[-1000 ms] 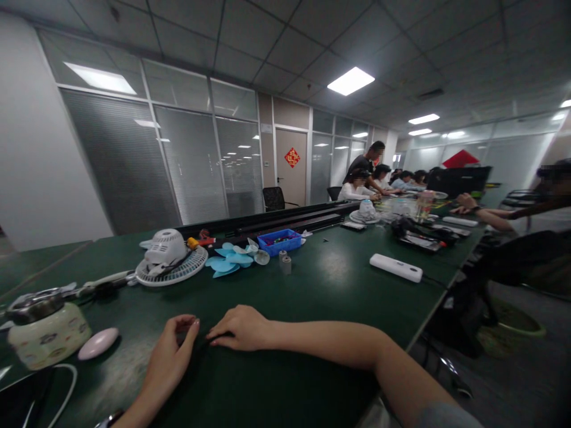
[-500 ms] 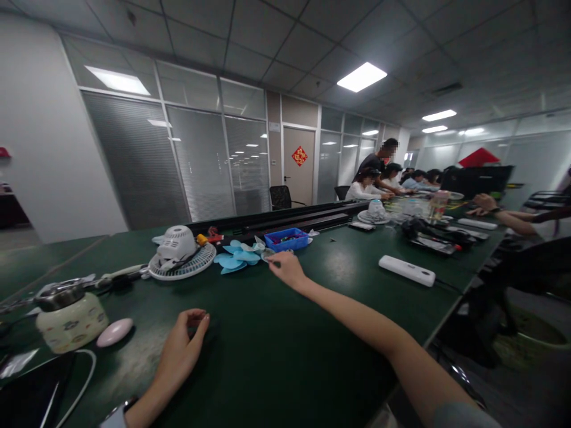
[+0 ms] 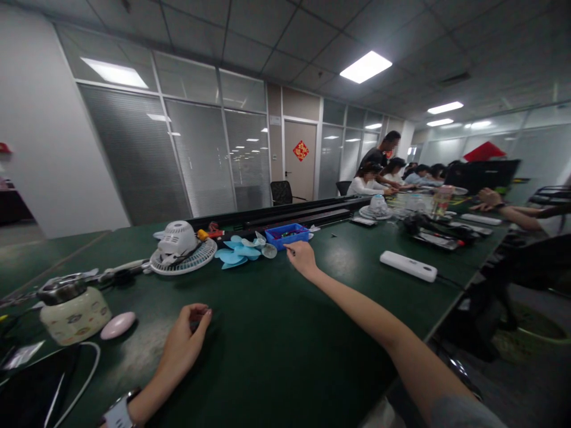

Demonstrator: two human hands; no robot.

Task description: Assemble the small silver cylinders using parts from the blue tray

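Note:
My right hand (image 3: pixel 302 258) is stretched out over the table just in front of a small blue tray (image 3: pixel 288 241) with small parts in it. Its thumb and fingers come together in a pinch; whatever is between them, if anything, is too small to make out. Left of it lie light-blue fan blades (image 3: pixel 234 254) with a clear disc-like piece (image 3: pixel 269 250) at their edge. My left hand (image 3: pixel 190 330) rests on the near left tabletop, loosely curled, with a gap between thumb and fingers and nothing visible inside.
A white fan head with its grille (image 3: pixel 178 246) lies at left. Nearer are a cream jar (image 3: pixel 75 315), a pink oval object (image 3: pixel 118 326) and a dark tablet (image 3: pixel 35 380) with a white cable. A white power strip (image 3: pixel 408 266) lies at right. Other people sit farther along.
My right hand has shifted slightly right, from beside the clear piece to in front of the blue tray, still pinched. The left hand stays nearly in place. The view has tilted a little.

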